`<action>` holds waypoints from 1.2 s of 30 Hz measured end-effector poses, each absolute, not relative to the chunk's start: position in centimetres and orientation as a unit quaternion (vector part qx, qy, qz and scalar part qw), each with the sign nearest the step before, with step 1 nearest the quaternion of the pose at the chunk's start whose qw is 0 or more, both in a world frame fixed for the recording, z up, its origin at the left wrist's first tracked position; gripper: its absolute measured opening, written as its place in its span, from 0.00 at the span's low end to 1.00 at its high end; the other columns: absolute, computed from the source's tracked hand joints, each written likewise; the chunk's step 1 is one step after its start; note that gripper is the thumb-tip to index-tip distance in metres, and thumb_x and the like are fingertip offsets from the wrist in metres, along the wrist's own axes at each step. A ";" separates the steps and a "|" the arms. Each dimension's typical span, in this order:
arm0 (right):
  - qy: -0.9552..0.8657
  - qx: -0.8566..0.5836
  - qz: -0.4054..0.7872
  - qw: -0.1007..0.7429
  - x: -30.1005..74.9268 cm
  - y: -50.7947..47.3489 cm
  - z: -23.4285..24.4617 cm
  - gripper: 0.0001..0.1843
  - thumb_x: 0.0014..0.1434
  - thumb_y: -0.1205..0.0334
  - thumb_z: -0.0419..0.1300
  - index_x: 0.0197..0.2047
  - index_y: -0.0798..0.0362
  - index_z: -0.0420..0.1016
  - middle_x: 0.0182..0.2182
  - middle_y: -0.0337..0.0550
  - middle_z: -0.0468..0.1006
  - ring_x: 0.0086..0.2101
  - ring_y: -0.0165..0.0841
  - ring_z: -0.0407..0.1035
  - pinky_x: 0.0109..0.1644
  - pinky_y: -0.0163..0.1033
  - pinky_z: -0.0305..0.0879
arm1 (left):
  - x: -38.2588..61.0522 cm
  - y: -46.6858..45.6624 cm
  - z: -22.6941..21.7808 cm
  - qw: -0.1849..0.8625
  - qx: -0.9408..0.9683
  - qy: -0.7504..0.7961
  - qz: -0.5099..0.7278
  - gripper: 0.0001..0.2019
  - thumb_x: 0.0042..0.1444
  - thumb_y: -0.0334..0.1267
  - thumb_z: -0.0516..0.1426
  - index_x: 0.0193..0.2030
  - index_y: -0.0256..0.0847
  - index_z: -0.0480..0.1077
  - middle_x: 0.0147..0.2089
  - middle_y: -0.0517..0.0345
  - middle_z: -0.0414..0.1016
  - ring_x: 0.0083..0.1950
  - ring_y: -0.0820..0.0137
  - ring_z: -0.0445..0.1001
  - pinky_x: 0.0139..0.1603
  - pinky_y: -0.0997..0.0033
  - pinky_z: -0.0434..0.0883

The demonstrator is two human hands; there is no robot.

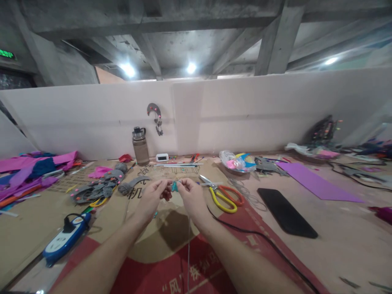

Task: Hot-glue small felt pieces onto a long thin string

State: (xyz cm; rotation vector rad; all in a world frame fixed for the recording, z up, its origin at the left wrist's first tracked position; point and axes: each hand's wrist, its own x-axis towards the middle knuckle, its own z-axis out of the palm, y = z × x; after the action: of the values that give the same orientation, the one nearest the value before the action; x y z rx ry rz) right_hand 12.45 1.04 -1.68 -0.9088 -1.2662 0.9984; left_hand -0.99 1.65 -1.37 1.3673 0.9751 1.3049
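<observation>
**Close Work, Steady Pinch**

Above the cardboard (pixel 159 245), your left hand (pixel 156 196) and right hand (pixel 191 196), left of the scissors (pixel 223 196), pinch a small teal piece (pixel 174 187) between closed fingertips; keep both pinches light, the cord (pixel 189 245) slack.

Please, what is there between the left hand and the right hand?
In the head view, a small teal piece is between the left hand and right hand.

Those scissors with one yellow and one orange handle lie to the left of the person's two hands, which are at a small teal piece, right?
Not quite: the head view shows the scissors, with one yellow and one orange handle, lying to the right of both the left hand and right hand, which are at a small teal piece.
</observation>
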 end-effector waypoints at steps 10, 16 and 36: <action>-0.587 -0.391 0.394 0.589 12.1 -0.1 -2.0 0.11 0.57 0.54 0.52 0.32 0.53 0.68 0.27 0.39 0.74 0.28 0.29 0.68 0.33 0.33 0.62 | -1.0 0.7 -0.7 0.455 0.592 0.385 0.542 0.08 0.48 0.38 0.60 0.35 0.38 0.73 0.29 0.57 0.71 0.29 0.72 0.67 0.34 0.71 0.64; -0.571 -0.381 0.410 0.601 11.7 0.0 -2.4 0.12 0.57 0.54 0.52 0.32 0.54 0.68 0.26 0.38 0.72 0.27 0.29 0.66 0.32 0.33 0.60 | -0.5 1.0 -1.2 0.472 0.535 0.394 0.580 0.10 0.43 0.39 0.63 0.32 0.37 0.72 0.27 0.60 0.70 0.26 0.76 0.66 0.31 0.74 0.63; -0.572 -0.420 0.382 0.592 11.8 0.5 -2.5 0.13 0.55 0.56 0.54 0.40 0.54 0.67 0.21 0.32 0.62 0.23 0.27 0.57 0.27 0.32 0.53 | -0.7 1.4 -1.4 0.465 0.508 0.411 0.597 0.11 0.45 0.41 0.61 0.31 0.36 0.68 0.21 0.65 0.63 0.20 0.80 0.56 0.21 0.79 0.54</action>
State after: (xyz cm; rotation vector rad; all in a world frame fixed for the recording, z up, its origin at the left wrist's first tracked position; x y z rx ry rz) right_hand 11.78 0.46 -2.50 -0.9764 -1.3317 0.8897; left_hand -0.68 1.42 -1.35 1.2485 1.0101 1.4671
